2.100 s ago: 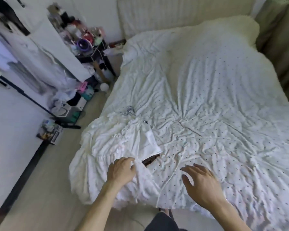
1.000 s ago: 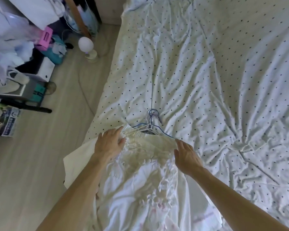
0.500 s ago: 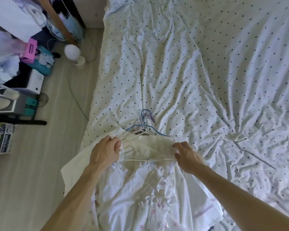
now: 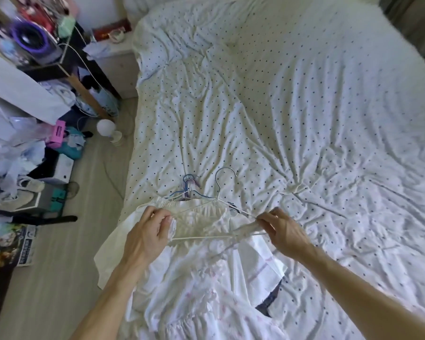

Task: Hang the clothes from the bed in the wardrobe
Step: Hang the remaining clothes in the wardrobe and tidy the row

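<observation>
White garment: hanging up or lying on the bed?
Lying down. The white garment is spread across the bed, while the left hand and right hand hold a white hanger at its top.

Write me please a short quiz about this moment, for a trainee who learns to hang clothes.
1. True or false: the white hanger is already hooked on a wardrobe rail.
2. What lies on the bed just beyond the white garment? A) spare hangers B) shoes C) a book
3. Fill in: the left hand and the right hand each hold one ___ of the white hanger.

Key: 1 false, it is held over the bed. 2 A. 3 end.
</observation>
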Tool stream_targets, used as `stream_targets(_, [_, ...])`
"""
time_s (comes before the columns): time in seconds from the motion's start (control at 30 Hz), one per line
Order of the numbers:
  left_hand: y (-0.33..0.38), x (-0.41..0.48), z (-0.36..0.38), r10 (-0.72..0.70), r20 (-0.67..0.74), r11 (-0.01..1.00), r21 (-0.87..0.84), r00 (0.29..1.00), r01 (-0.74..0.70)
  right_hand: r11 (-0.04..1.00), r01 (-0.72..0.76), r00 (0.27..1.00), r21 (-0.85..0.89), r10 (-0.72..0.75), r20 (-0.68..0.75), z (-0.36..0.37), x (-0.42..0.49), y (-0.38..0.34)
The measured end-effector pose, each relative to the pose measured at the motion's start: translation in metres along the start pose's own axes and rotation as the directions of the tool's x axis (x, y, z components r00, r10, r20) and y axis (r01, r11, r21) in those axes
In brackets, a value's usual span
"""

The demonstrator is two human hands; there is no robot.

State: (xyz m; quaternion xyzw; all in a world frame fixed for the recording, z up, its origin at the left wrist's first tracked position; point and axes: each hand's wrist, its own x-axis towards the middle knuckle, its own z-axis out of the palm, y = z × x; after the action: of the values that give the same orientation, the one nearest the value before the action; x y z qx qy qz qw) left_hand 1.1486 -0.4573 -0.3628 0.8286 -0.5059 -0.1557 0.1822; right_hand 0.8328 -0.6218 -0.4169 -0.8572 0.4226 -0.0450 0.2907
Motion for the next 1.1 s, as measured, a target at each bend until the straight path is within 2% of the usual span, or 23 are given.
stream_targets(0.1, [0.069,-0.019,-0.009,0.084,0.027,0.995,-0.056,0.996,-0.082,0.998,0.011,0.975,-0.058,-0.024,-0.221,-0.06,-0.061,0.02])
stream_targets(0.2, [0.16,-0.041,-0.017,0.227,0.024,0.972,-0.067,0.974,-0.225,0.994,-0.045,0.905,-0.095,0.0,-0.426,-0.117,-0.141,0.051])
stream_targets(0.33, [0.308,-0.07,-0.011,0.492,0.038,0.87,-0.004,0.87,-0.492,0.979,-0.189,0.776,-0.075,0.102,-0.623,-0.179,-0.267,0.112])
stream_targets(0.5, [0.507,-0.132,0.027,0.765,0.06,0.641,0.02,0.641,-0.767,0.887,-0.459,0.514,-0.038,0.23,-0.826,-0.257,-0.453,0.175])
stream_targets(0.6, [0.618,-0.182,0.049,0.879,0.079,0.473,-0.034,0.47,-0.88,0.766,-0.641,0.292,0.047,0.3,-0.908,-0.294,-0.565,0.197])
stream_targets(0.67, [0.681,-0.219,0.06,0.933,0.078,0.359,-0.103,0.352,-0.928,0.697,-0.709,0.148,0.111,0.302,-0.942,-0.31,-0.635,0.206])
stream_targets(0.77, [0.765,-0.274,0.073,0.974,0.123,0.22,-0.304,0.191,-0.927,0.604,-0.774,-0.027,0.192,0.271,-0.962,-0.321,-0.726,0.208])
stream_targets(0.87, [0.83,-0.321,0.084,0.944,0.327,0.217,-0.528,0.039,-0.821,0.534,-0.786,-0.195,0.311,0.264,-0.945,-0.317,-0.796,0.198])
stream_targets(0.97, [0.874,-0.358,0.106,0.894,0.415,0.181,-0.682,-0.171,-0.708,0.443,-0.808,-0.276,0.389,0.3,-0.913,-0.301,-0.847,0.184])
stream_targets(1.1, [0.909,-0.406,0.141,0.85,0.42,0.126,-0.748,-0.318,-0.652,0.378,-0.813,-0.344,0.443,0.302,-0.889,-0.268,-0.891,0.166])
